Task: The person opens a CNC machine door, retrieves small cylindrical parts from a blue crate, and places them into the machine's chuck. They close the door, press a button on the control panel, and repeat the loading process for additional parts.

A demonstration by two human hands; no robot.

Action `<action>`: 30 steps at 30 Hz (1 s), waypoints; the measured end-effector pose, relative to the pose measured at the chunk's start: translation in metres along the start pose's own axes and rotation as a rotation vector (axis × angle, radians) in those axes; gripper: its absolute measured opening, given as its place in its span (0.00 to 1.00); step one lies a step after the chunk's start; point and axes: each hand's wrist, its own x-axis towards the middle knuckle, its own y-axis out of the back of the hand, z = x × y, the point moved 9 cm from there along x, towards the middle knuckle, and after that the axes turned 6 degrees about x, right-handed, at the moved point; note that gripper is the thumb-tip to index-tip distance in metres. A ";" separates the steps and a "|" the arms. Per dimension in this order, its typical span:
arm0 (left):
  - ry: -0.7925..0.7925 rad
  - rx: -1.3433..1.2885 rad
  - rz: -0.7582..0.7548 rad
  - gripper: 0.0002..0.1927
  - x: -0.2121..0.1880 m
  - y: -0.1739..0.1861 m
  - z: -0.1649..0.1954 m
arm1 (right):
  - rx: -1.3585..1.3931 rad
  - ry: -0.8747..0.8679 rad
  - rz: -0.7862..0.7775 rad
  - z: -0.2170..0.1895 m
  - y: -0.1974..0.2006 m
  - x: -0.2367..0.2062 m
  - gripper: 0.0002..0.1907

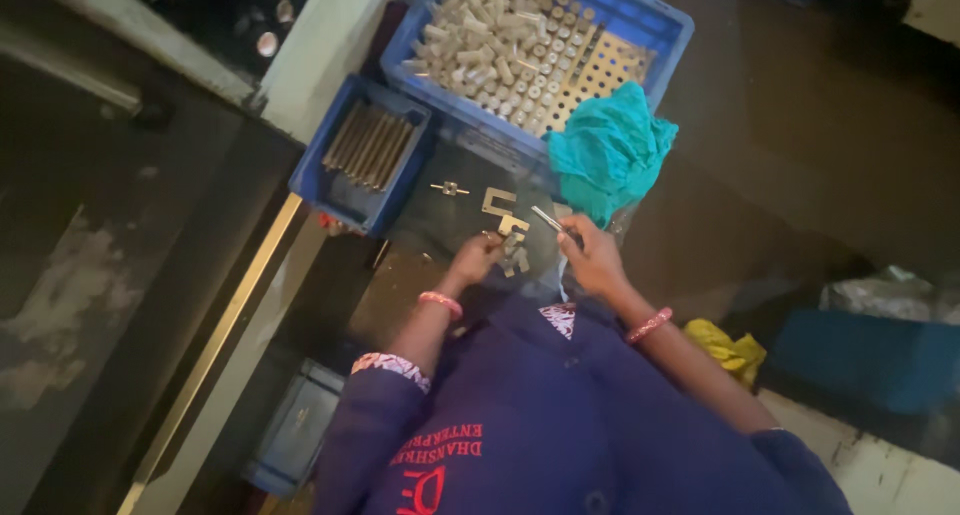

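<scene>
View from above of a person in a dark blue jacket working at a dark bench (pixel 440 215). The left hand (pixel 475 259) rests on the bench with its grip closed on a small metal piece at the edge of a heap of small metal parts (pixel 513 253); what kind of piece it is cannot be told. The right hand (pixel 592 257) lies just beside the heap, its grip pinching a thin metal rod (pixel 548 220) that slants up and away from the fingers. Beyond the heap lie a flat notched metal plate (pixel 497 201) and, farther left, a small cross-shaped metal fitting (pixel 449 188). A large blue plastic crate (pixel 660 20) stands at the far end of the bench; it holds many pale cylindrical parts, some upright in rows and some lying loose, together with a perforated tan plate (pixel 600 70) at its right side. A crumpled teal cloth (pixel 610 150) hangs over the crate's near corner. Touching the crate's left side, a small blue tray (pixel 315 180) contains a row of long metal rods (pixel 370 145) laid parallel. A pink bangle circles each wrist.
</scene>
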 end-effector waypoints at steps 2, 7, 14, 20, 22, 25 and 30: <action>0.161 -0.562 -0.142 0.13 -0.010 -0.010 -0.002 | 0.106 0.011 -0.023 -0.019 -0.004 0.002 0.13; 0.116 -1.037 -0.034 0.14 -0.034 0.013 0.046 | 0.153 0.144 -0.024 -0.089 -0.006 -0.001 0.10; 0.047 -1.092 0.156 0.14 -0.066 0.062 0.086 | 0.223 0.257 -0.101 -0.165 -0.034 -0.025 0.10; -0.073 -1.081 0.162 0.17 -0.086 0.088 0.098 | 0.298 0.340 -0.124 -0.187 -0.055 -0.041 0.09; -0.007 -1.080 0.154 0.17 -0.090 0.090 0.095 | 0.286 0.330 -0.106 -0.188 -0.059 -0.046 0.08; -0.025 -1.044 0.140 0.18 -0.096 0.097 0.099 | 0.329 0.267 -0.111 -0.186 -0.069 -0.049 0.07; -0.139 -0.959 0.119 0.19 -0.100 0.109 0.103 | 0.343 0.304 -0.093 -0.191 -0.076 -0.056 0.04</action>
